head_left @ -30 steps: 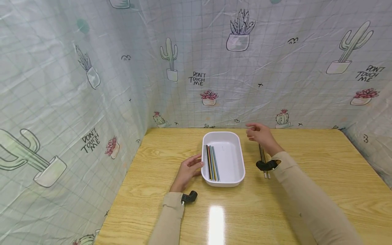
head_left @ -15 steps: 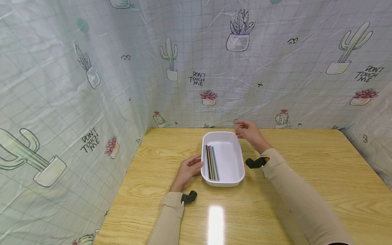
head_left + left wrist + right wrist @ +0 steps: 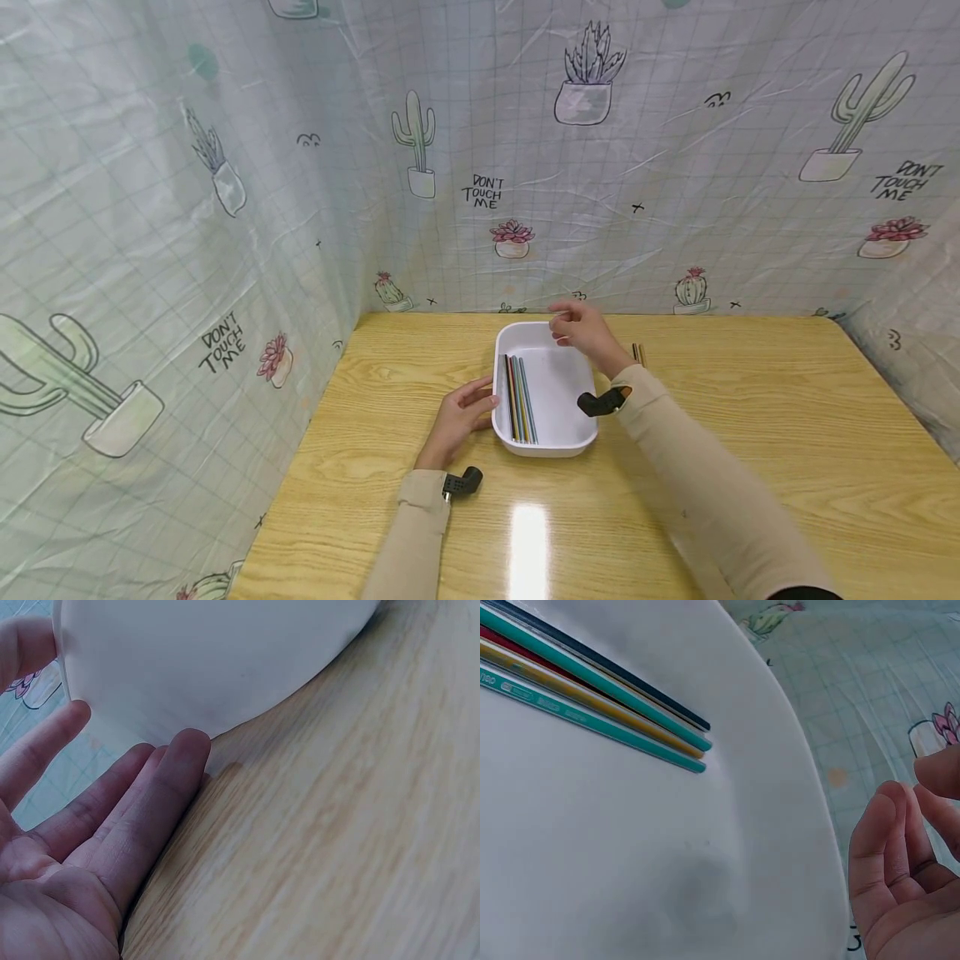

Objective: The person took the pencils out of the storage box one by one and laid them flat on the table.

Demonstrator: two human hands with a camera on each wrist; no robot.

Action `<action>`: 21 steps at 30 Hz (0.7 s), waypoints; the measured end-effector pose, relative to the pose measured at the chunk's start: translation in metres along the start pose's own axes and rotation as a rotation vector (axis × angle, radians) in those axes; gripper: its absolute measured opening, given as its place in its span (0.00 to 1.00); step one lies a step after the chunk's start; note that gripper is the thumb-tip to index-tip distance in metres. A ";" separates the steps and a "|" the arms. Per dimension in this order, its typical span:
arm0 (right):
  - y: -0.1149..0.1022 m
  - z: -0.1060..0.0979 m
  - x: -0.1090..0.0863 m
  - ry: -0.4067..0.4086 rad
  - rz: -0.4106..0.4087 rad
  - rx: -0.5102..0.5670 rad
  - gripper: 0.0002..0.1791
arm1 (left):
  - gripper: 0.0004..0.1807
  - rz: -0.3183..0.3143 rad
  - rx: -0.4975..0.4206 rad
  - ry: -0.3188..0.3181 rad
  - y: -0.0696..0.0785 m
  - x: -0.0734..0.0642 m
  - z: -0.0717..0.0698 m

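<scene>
A white tray (image 3: 546, 452) stands on the table with several pencils (image 3: 592, 701) side by side along its left inner wall. They are dark, teal, red and yellow. At the tray's left side is my left hand (image 3: 457, 421), its fingertips touching the outer wall in the left wrist view (image 3: 97, 832). My right hand (image 3: 588, 333) hovers over the far right part of the tray. Its fingers are loosely bent and hold nothing, as the right wrist view shows (image 3: 907, 877).
Two more pencils (image 3: 638, 355), one dark and one yellowish, lie on the wooden table (image 3: 765, 417) right of the tray, partly hidden by my right arm. A cactus-print cloth (image 3: 465, 242) hangs behind the table and along its left side.
My right hand has moved left from above the pencils on the table to above the tray. My left hand and the tray have stayed in place.
</scene>
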State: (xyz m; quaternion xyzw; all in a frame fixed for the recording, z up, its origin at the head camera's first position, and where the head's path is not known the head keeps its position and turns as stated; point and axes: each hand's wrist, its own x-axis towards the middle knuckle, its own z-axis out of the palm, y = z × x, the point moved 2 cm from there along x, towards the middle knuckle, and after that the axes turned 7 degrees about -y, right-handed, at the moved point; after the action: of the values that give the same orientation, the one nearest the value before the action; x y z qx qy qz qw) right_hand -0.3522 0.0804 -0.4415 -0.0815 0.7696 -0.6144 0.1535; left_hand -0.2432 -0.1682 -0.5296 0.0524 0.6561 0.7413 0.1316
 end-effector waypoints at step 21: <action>0.014 0.039 0.020 -0.066 0.107 -0.122 0.19 | 0.27 -0.003 0.007 0.003 0.002 -0.001 0.000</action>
State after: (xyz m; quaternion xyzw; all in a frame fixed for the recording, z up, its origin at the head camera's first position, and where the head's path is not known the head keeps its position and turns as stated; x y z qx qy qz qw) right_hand -0.3571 0.0411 -0.4655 -0.0697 0.8035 -0.5542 0.2060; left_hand -0.2428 -0.1687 -0.5272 0.0509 0.6588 0.7389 0.1318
